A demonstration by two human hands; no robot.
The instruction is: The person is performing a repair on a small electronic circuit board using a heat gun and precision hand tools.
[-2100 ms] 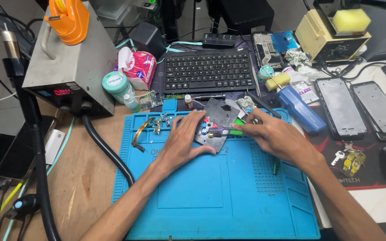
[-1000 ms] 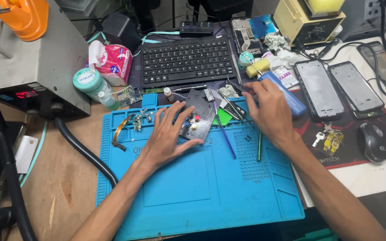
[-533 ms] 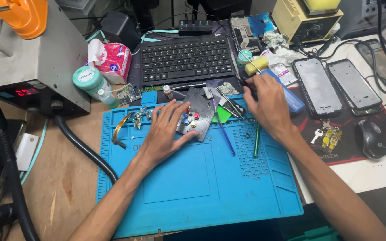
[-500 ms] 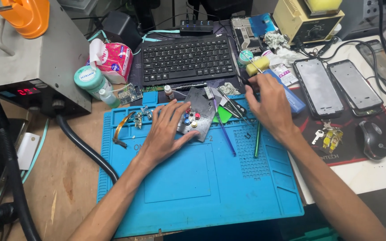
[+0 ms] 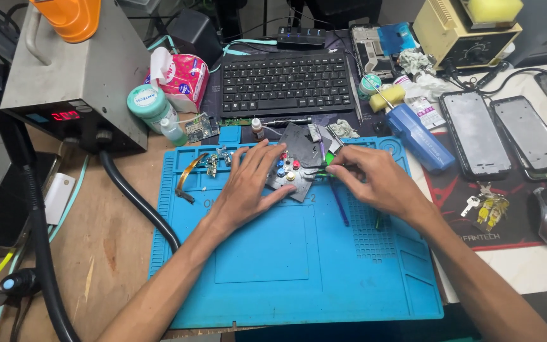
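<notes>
Nearest the camera, the blue rubbery mat point(image 5: 299, 266) lies flat on the wooden worktop point(image 5: 106, 240), its near half bare and smooth, with shallow moulded trays along the right edge. Both forearms cross this open stretch. The left hand point(image 5: 248, 190) lies flat, fingers spread, pressing down on a small dark circuit board point(image 5: 289, 174) with round coloured dots near the middle of the mat's far half. The right hand point(image 5: 375, 180) is just to the right of the board, fingers pinched on thin tweezers point(image 5: 324, 170) whose tips reach the board's right edge. A thick black hose point(image 5: 137, 199) curves along the mat's left edge. Beyond the mat are a black keyboard point(image 5: 286, 82), a grey metal station point(image 5: 77, 82) and two phones point(image 5: 501, 136) at right.
</notes>
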